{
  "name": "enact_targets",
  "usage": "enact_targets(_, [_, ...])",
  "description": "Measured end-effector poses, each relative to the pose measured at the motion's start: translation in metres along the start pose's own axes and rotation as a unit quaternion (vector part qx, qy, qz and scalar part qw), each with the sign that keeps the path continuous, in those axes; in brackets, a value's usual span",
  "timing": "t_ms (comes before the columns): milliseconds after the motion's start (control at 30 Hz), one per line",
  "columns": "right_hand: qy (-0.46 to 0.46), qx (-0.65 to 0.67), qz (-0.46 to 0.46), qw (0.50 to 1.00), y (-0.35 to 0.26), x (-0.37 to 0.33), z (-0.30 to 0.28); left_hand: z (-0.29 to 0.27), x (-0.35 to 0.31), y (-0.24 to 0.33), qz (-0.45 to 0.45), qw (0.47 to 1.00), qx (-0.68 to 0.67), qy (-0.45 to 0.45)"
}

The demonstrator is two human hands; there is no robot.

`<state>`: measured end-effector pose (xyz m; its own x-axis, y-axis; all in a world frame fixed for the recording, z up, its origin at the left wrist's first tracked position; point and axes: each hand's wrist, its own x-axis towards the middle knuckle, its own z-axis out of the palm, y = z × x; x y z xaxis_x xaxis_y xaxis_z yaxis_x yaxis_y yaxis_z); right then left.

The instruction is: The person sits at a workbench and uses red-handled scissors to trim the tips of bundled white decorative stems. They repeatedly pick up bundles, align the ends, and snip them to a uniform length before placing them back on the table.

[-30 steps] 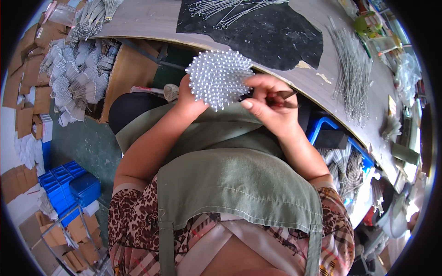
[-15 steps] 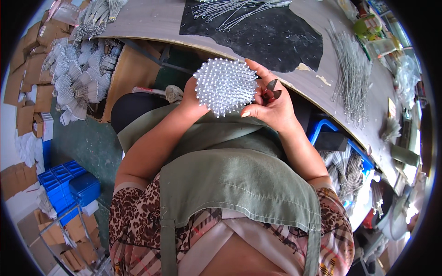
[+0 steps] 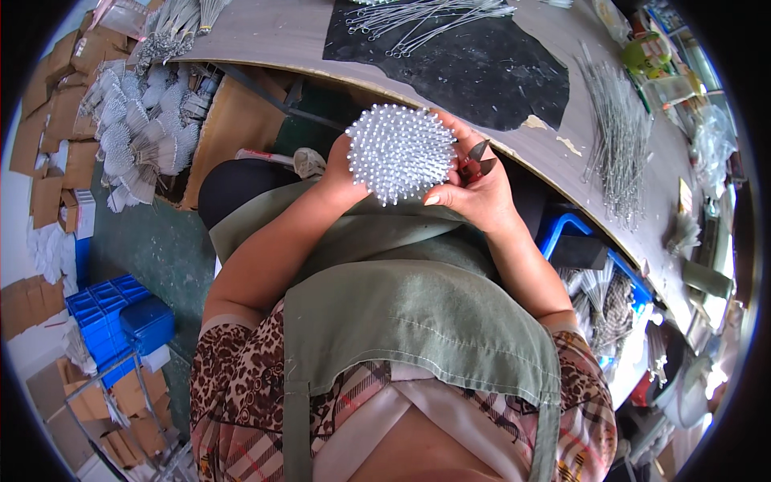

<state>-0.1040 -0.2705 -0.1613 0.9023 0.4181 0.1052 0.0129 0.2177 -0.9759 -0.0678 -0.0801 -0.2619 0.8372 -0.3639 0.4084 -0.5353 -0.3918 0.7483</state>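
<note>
A thick round bundle of thin wire brushes (image 3: 400, 153), seen end-on with its many pale bead-like tips upward, is held over my lap. My left hand (image 3: 341, 167) wraps round its left side, most of its fingers hidden behind the bundle. My right hand (image 3: 490, 197) curls at the bundle's right side, with the thumb near its lower edge and a finger along its top. In that same hand sits a small pair of snips (image 3: 487, 167), red at the grip, its dark blades apart and pointing away from the bundle.
Loop-ended wires (image 3: 426, 22) lie on a black mat (image 3: 474, 72) on the grey table. A heap of thin wires (image 3: 618, 132) is at the right. Tied bundles (image 3: 148, 136) fill a carton at left. A blue crate (image 3: 554, 233) stands under the table; blue bins (image 3: 112, 309) stand lower left.
The whole view has shifted slightly, so the table and hands appear a little further right. Both hands keep their hold; the snips' blades have turned slightly.
</note>
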Motion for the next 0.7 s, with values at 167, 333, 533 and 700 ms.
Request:
enact_targets(167, [-0.005,0.003,0.008,1.0,0.0,0.001,0.001,0.012,-0.004,-0.009,-0.074,0.972,-0.222,0.025])
enact_targets(333, [-0.008,0.044,0.013,0.999,0.001,0.0,0.001,0.008,-0.011,-0.017,-0.13,0.947,-0.29,-0.039])
enact_targets(533, [-0.004,0.087,0.016,0.996,0.006,0.0,0.002,0.005,-0.01,-0.011,-0.131,0.952,-0.274,-0.041])
enact_targets(700, [-0.005,0.075,0.015,0.997,0.006,0.0,0.003,0.003,-0.01,-0.008,-0.119,0.961,-0.246,-0.035])
